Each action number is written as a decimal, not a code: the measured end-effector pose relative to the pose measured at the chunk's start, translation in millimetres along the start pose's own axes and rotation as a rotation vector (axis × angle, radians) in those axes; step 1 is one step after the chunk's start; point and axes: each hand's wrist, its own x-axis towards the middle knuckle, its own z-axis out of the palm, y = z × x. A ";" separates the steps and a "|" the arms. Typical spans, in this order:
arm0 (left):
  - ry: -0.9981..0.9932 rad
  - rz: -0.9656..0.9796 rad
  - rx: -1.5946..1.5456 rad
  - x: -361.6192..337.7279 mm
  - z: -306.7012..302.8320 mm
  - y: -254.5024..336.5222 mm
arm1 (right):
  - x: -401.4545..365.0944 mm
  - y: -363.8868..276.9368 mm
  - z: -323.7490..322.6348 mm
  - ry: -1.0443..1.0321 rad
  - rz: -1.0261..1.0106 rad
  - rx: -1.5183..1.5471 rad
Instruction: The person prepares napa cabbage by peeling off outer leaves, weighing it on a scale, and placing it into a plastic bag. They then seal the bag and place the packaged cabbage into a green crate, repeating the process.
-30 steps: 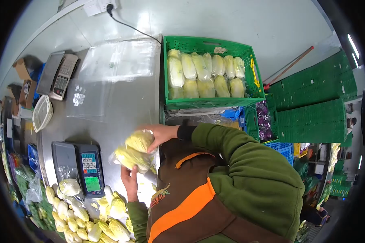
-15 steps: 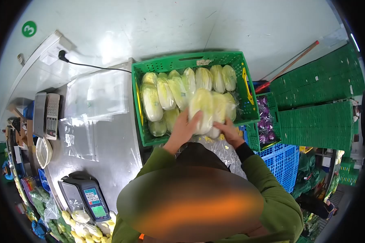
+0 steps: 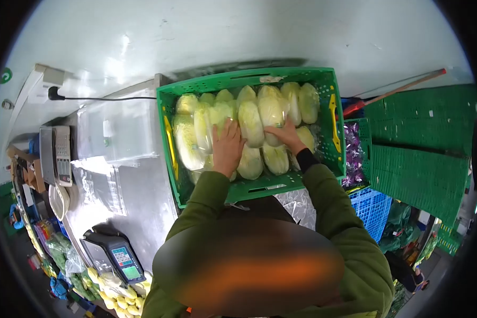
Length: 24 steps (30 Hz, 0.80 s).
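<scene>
Wrapped napa cabbages [image 3: 250, 124] lie in rows inside a green crate [image 3: 252, 196] in front of me. My left hand [image 3: 228, 149] rests on top of them left of the middle, its fingers stretched out over the plastic wrap. On the right, my right hand [image 3: 288, 136] touches the lower end of a larger napa cabbage [image 3: 271, 107], thumb and fingers apart. Both hands are open, with wrists over the crate's near part. More wrapped cabbages show below and between my hands, partly hidden by them.
Clear plastic bags [image 3: 119, 130] lie on the metal table [image 3: 151, 193] at left. Two scales stand there, a pale one [image 3: 62, 156] and a dark one [image 3: 123, 258]. A crate of purple produce [image 3: 353, 153], a blue crate [image 3: 372, 209] and stacked green crates [image 3: 418, 172] are at right.
The cabbages held above the crate's near right part now lie among the others. My hands have come apart and moved onto the cabbages. The crate appears larger and tilted as the view shifted.
</scene>
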 end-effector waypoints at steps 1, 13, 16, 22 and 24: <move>0.040 0.007 -0.032 -0.1 2.3 -2.4 | 6.0 3.0 2.3 0.016 -0.015 -0.048; 0.709 -0.540 -0.733 -222.6 -138.5 -31.2 | 56.5 54.2 -67.3 0.459 -0.558 -1.239; 0.997 -1.060 -0.751 -358.5 -128.3 -74.1 | -13.3 -41.2 0.3 0.356 -0.737 -0.754; 1.495 -1.638 0.185 -654.3 -196.5 -190.4 | -93.8 -112.4 189.4 -0.250 -0.716 -0.239; 1.310 -1.678 0.368 -740.3 -200.4 -260.8 | -130.5 -123.7 253.7 -0.442 -0.823 -0.201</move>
